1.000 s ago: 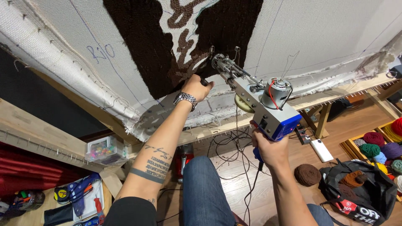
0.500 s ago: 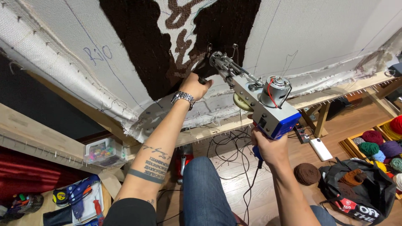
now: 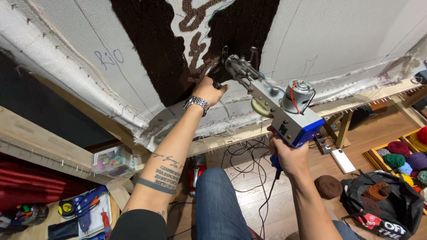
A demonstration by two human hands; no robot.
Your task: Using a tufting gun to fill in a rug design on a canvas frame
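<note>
— What sort of place is this?
— A rug-tufting workshop. White backing cloth [image 3: 338, 40] is stretched on a wooden frame [image 3: 364, 95] studded with nails, partly filled with brown pile [image 3: 151, 49].
— Anything else?
— Balls of yarn [image 3: 402, 160] in a crate, cables [image 3: 242, 162] across the wooden floor [image 3: 311, 202], tools [image 3: 82, 209] on a side table.

Tufting gun [image 3: 284, 111], both hands gripping, stretched cloth [image 3: 333, 40]

Matt metal tufting gun [image 3: 284, 109] — rough woven cloth [image 3: 338, 40].
</note>
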